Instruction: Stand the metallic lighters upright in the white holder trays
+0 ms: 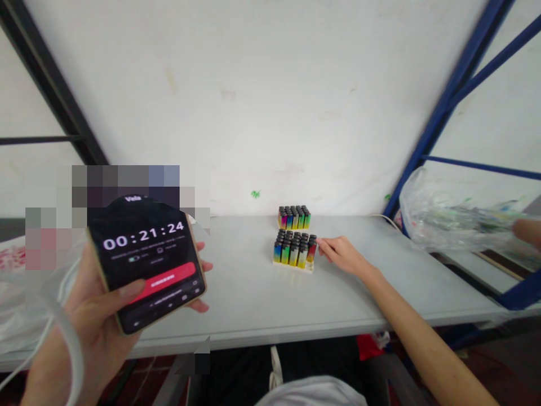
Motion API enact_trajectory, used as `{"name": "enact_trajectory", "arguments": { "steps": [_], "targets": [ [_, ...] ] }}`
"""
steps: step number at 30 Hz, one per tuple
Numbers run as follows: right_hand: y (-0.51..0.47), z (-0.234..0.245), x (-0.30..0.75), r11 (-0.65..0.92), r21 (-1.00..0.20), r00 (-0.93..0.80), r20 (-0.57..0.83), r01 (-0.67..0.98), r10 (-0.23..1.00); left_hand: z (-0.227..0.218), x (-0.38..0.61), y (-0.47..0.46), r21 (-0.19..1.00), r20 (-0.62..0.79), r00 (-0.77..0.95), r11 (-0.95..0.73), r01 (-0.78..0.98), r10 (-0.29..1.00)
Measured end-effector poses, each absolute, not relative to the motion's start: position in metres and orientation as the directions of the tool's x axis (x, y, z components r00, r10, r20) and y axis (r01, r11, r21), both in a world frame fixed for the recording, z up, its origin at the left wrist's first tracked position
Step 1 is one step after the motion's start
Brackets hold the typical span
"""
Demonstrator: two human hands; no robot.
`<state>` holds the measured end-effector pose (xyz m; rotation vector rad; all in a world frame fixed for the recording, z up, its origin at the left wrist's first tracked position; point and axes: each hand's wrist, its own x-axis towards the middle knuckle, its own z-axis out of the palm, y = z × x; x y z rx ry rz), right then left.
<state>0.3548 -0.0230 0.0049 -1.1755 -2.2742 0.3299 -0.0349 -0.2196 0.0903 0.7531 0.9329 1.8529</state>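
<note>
My left hand (88, 316) is wrapped round a smartphone (147, 254), its thumb across the lower screen. The screen is lit, showing 00:21:24 and a red button. On the table, a tray (310, 267) holds upright lighters (289, 251) with black tops and coloured bodies in rows. At the tray's right side, my right hand (338, 249) closes its thumb and fingertips on the top of a red-and-yellow lighter (311, 251), which stands in the tray. Behind is another group of upright lighters (295, 217).
The grey table (245, 304) meets a white wall (253, 113). Clear plastic bags (452, 220) lie at right near a blue metal frame (435, 118). A fingertip (526, 230) shows at the right edge, owner unclear. A white cable (70, 338) loops at left.
</note>
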Motion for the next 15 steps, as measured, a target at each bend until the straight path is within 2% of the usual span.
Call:
{"name": "enact_trajectory", "arguments": {
  "steps": [6,15],
  "targets": [
    [-0.023,0.006,0.354,0.579,-0.449,-0.468,0.341,0.681,0.815,0.099,-0.026,-0.22,0.893,0.272,-0.42,-0.39,-0.226,0.866],
    [-0.023,0.007,0.354,0.567,-0.454,-0.466,0.324,0.687,0.823,0.103,-0.022,-0.224,0.894,0.293,-0.397,-0.397,-0.209,0.87]
  ]
}}
